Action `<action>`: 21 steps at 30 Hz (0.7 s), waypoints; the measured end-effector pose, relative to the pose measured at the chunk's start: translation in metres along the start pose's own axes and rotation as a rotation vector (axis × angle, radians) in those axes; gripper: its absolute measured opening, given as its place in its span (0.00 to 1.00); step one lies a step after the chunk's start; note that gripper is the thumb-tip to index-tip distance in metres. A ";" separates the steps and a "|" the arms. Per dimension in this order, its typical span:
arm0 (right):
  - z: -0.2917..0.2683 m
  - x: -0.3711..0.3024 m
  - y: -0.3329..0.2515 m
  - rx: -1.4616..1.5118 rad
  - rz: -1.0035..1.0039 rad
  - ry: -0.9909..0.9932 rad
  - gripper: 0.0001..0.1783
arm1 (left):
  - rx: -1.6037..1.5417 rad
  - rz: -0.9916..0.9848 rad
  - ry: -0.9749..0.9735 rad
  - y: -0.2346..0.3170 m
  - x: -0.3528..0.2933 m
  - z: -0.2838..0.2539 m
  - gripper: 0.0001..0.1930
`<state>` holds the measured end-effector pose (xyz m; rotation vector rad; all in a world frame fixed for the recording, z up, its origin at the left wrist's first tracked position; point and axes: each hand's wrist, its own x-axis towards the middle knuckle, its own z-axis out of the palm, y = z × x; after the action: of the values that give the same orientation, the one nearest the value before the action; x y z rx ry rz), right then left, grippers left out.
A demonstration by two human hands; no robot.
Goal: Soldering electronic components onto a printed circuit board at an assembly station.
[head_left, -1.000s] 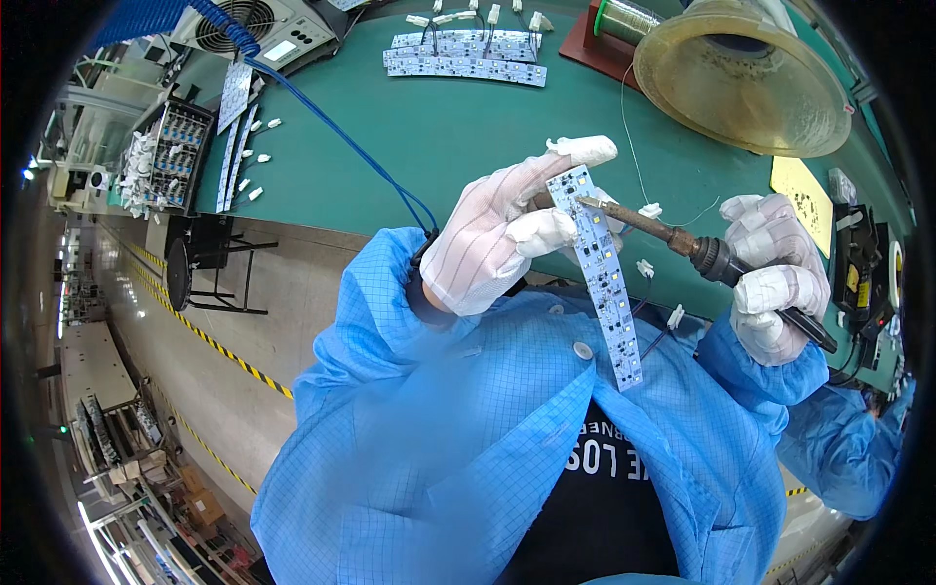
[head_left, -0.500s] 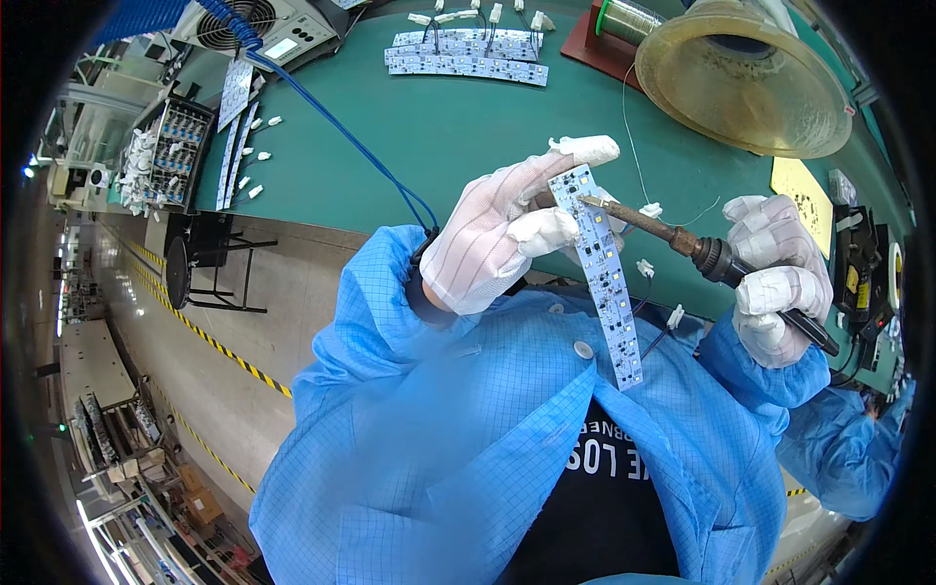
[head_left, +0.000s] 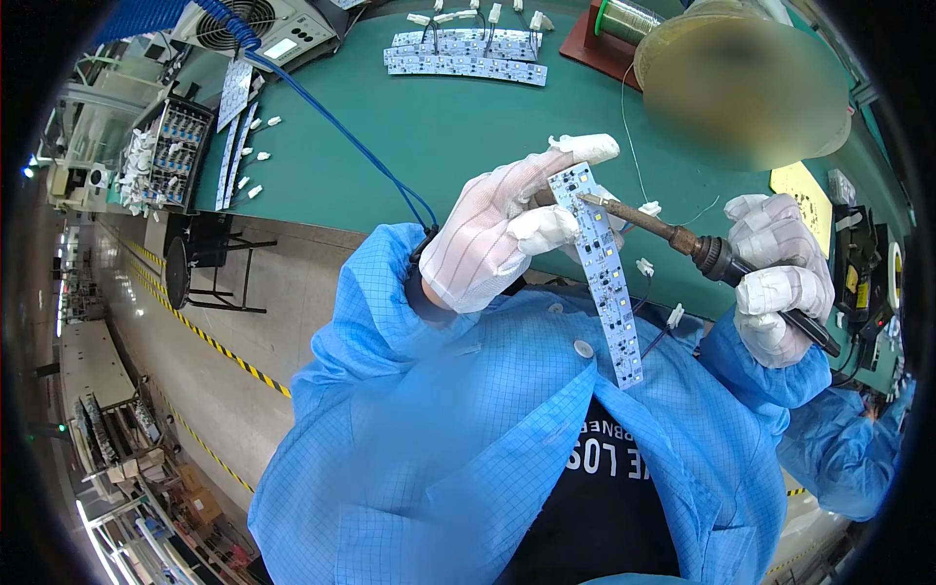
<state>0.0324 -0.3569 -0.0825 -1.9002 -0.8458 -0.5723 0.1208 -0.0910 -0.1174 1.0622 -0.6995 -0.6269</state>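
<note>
My left hand [head_left: 507, 219], in a white striped glove, grips the upper end of a narrow LED circuit board [head_left: 609, 283] between thumb and fingers. The board hangs slanted, its lower end in front of my blue coat. My right hand [head_left: 780, 278], gloved too, is wrapped round the black handle of a soldering iron [head_left: 717, 255]. The iron points left, and its tip meets the board's face near the top end. White connectors [head_left: 676, 316] on dark wires stick out beside the board's right edge. Some fingers of my left hand are hidden behind the board.
Several finished-looking LED boards [head_left: 468, 68] lie at the back of the green bench [head_left: 468, 122]. A solder reel [head_left: 629, 21] and an extraction funnel [head_left: 746, 93] stand back right, a yellow sponge sheet [head_left: 804, 200] below. Blue cord [head_left: 341, 127] runs to my left wrist. Another person's sleeve [head_left: 843, 458] shows right.
Almost nothing has moved: both hands, the board and the iron hold their places. The funnel's opening now appears blurred.
</note>
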 end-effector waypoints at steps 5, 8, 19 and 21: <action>-0.004 0.001 -0.001 0.001 0.003 -0.034 0.15 | 0.002 0.002 0.001 -0.001 -0.001 0.000 0.27; -0.003 0.002 -0.001 0.003 0.002 -0.030 0.15 | 0.000 -0.002 0.000 -0.001 -0.001 0.000 0.27; -0.003 0.005 -0.004 -0.049 -0.006 -0.048 0.15 | 0.005 -0.004 0.007 -0.002 -0.001 0.000 0.26; -0.004 0.006 -0.006 -0.055 -0.002 -0.058 0.15 | 0.011 -0.006 0.014 -0.002 -0.001 0.000 0.26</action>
<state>0.0312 -0.3566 -0.0735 -1.9739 -0.8772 -0.5490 0.1196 -0.0907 -0.1192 1.0787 -0.6886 -0.6203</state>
